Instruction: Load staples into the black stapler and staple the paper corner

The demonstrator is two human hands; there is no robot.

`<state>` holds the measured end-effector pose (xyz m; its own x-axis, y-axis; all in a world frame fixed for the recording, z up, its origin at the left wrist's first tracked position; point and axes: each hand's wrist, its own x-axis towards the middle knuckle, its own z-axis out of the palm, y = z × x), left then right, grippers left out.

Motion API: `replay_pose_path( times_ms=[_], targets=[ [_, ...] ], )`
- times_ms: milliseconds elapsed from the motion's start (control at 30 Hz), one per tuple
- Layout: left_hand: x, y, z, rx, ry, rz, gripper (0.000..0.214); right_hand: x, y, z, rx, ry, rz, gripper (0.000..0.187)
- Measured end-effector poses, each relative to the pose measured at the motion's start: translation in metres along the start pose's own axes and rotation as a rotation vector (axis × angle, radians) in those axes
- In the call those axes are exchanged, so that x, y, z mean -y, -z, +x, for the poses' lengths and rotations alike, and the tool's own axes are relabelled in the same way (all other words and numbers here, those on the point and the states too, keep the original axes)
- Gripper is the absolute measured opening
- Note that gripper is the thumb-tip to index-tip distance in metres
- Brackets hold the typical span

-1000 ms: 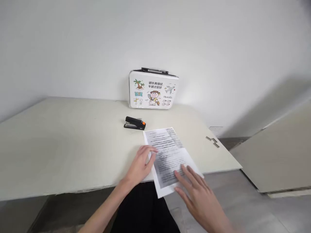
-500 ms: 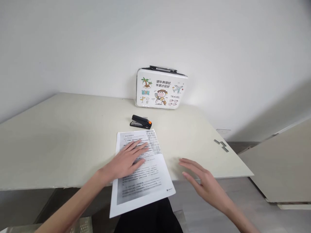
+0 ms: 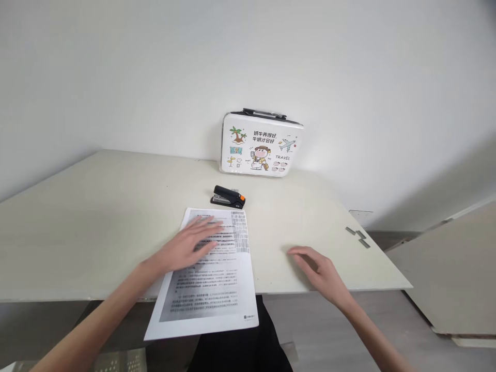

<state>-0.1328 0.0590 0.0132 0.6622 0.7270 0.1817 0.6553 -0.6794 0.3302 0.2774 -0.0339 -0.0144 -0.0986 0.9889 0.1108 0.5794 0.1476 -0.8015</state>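
The left hand (image 3: 186,249) lies palm down over the upper left part of a printed paper (image 3: 211,289), its fingers stretched out and spread, gripping nothing; they are slightly blurred, so whether each fingertip presses on the page cannot be told. The paper runs from just beyond those fingers back towards the person, and its near end juts past the table (image 3: 96,232) edge, above dark-clothed legs (image 3: 236,354). A grey barcode-like block is printed to the right of the left fingertips, in the upper right corner. The right hand (image 3: 324,276) is well apart from the paper, to its right, with its fingers loosely bent and nothing visible in them; they are low over the table near its front edge, and contact cannot be told. A black stapler (image 3: 228,198) with an orange part sits beyond the left fingers and a little to their right, near the paper's far edge. Farther beyond both sets of fingers, a white case (image 3: 261,147) with cartoon prints stands upright by the wall (image 3: 155,77), handle on top. Three small grey strips (image 3: 360,234) lie beyond the right fingers and to their right, near the table's right edge
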Motion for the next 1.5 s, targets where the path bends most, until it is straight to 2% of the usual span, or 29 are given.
replay_pose_path(
  times_ms=[100,200,267,333,433,600,833,967,1067,1300,1400,1500],
  targets=[
    [0.034,0.010,0.001,-0.115,0.149,0.033,0.061,0.002,0.001,0.018,-0.010,-0.062,-0.011,0.037],
    [0.067,0.018,-0.003,-0.184,0.299,0.036,0.068,0.005,-0.005,0.047,-0.030,-0.095,0.032,0.040],
    [0.081,0.018,-0.008,-0.216,0.389,0.048,0.070,0.009,-0.013,0.070,-0.038,-0.074,0.108,0.039],
    [0.085,0.016,-0.010,-0.222,0.413,0.080,0.070,0.014,-0.024,0.093,-0.060,-0.053,0.213,0.036],
    [0.084,0.011,-0.012,-0.198,0.394,0.109,0.069,0.022,-0.044,0.122,-0.079,-0.039,0.317,0.033],
    [0.083,0.008,-0.011,-0.200,0.407,0.122,0.069,0.035,-0.070,0.158,-0.043,0.042,0.259,0.039],
    [0.078,0.009,-0.011,-0.205,0.384,0.132,0.066,0.041,-0.094,0.199,-0.041,0.065,0.250,0.048],
    [0.064,0.015,-0.013,-0.189,0.275,0.086,0.069,0.039,-0.102,0.214,-0.025,0.076,0.144,0.049],
    [0.057,0.018,-0.013,-0.144,0.194,0.090,0.066,0.037,-0.103,0.219,0.000,0.093,0.128,0.045],
    [0.055,0.017,-0.010,-0.094,0.232,0.145,0.069,0.031,-0.099,0.217,0.030,0.012,0.313,0.048],
    [0.056,0.019,-0.010,-0.082,0.254,0.148,0.072,0.022,-0.084,0.209,0.018,-0.021,0.338,0.049],
    [0.060,0.020,-0.009,-0.071,0.276,0.149,0.073,0.004,-0.056,0.192,-0.015,-0.027,0.291,0.050]
  ],
)
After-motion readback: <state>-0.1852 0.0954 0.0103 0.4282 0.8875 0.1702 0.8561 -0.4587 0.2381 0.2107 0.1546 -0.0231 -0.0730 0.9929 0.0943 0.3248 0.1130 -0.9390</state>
